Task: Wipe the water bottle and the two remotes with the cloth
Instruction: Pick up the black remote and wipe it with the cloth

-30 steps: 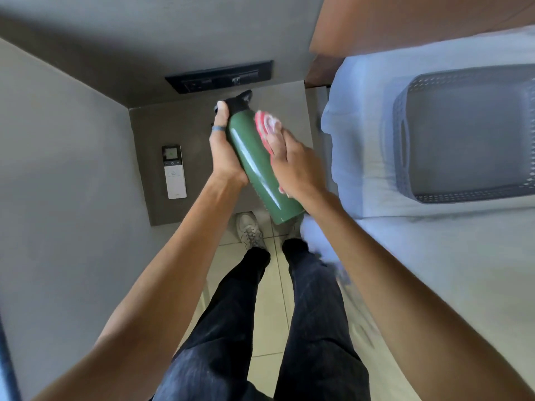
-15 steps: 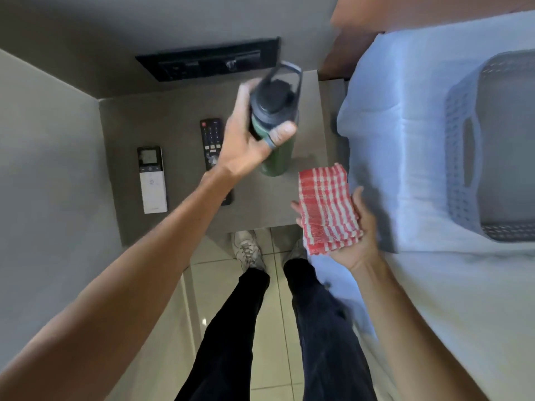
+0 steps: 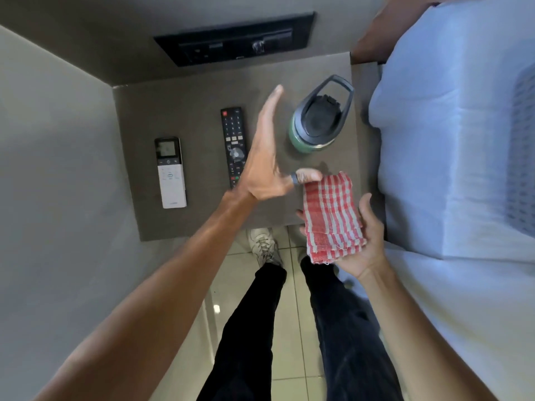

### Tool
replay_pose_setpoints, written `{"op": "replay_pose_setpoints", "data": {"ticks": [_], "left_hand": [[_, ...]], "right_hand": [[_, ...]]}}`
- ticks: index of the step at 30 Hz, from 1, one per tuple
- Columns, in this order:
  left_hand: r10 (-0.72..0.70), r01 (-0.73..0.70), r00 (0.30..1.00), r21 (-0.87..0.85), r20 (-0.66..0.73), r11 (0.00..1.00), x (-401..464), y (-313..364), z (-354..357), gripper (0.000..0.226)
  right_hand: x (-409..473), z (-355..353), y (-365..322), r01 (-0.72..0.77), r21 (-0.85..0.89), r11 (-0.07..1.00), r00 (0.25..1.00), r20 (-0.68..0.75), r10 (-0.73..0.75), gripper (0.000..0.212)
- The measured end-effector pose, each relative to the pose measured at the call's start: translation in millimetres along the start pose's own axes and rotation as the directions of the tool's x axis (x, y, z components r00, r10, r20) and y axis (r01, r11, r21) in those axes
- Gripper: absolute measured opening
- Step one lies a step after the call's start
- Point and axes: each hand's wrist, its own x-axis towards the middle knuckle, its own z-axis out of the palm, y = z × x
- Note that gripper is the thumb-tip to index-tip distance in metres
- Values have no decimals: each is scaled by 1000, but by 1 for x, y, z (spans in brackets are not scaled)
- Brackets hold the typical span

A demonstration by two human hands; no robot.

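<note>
The green water bottle [image 3: 314,125] with a dark lid and carry loop stands upright on the brown bedside table [image 3: 197,215], at its right side. A black remote [image 3: 234,144] lies in the middle, its lower end hidden by my left hand [image 3: 266,160]. That hand is open, fingers straight, thumb spread toward the cloth, holding nothing, just left of the bottle. A white remote [image 3: 170,172] with a small screen lies at the left. My right hand [image 3: 362,241] holds the folded red-and-white checked cloth [image 3: 333,218] flat on its palm near the table's front right corner.
A black wall panel [image 3: 237,39] with sockets sits behind the table. A bed with pale blue sheets [image 3: 451,140] runs along the right, close to the table. Grey walls enclose the left. My legs and shoes stand on tiled floor [image 3: 283,290] in front.
My left hand has set the bottle upright on the table, let go and drawn back left with fingers spread. My right hand came off the bottle and holds the cloth flat.
</note>
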Motion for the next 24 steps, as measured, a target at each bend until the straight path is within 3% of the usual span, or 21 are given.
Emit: {"op": "replay_pose_setpoints", "data": {"ticks": [2, 3, 5, 6, 8, 13, 18, 22, 24], "left_hand": [[-235, 240, 963, 28, -133, 970, -28, -8, 1, 131], [-386, 405, 894, 43, -228, 913, -41, -12, 2, 123], [-593, 692, 694, 148, -409, 707, -61, -26, 6, 111], [-647, 775, 613, 185, -454, 604, -66, -34, 6, 110], [-708, 827, 554, 192, -439, 528, -67, -48, 5, 105], [-712, 783, 616, 165, -337, 600, -57, -65, 1, 60], [-710, 726, 644, -66, -284, 685, -72, -28, -27, 46], [-674, 628, 690, -245, -263, 739, -104, 30, -66, 44], [-638, 569, 722, -297, -266, 767, -118, 53, -81, 41]], "right_hand": [[0, 1, 1, -2, -12, 1000, 1000, 8, 2, 97], [0, 2, 1, -3, -17, 1000, 1000, 6, 3, 97], [0, 4, 3, -8, -6, 1000, 1000, -8, 8, 97], [1, 5, 4, -13, -4, 1000, 1000, -20, 13, 98], [3, 8, 6, -10, -23, 1000, 998, -67, 9, 99], [4, 26, 15, -16, -100, 995, 992, -125, 3, 93], [-10, 71, 21, -85, -200, 976, 995, -69, 72, 88], [-25, 130, 28, -55, -368, 928, 998, -41, 43, 52], [-26, 161, 36, 55, -495, 867, 996, -32, -81, 37]]}}
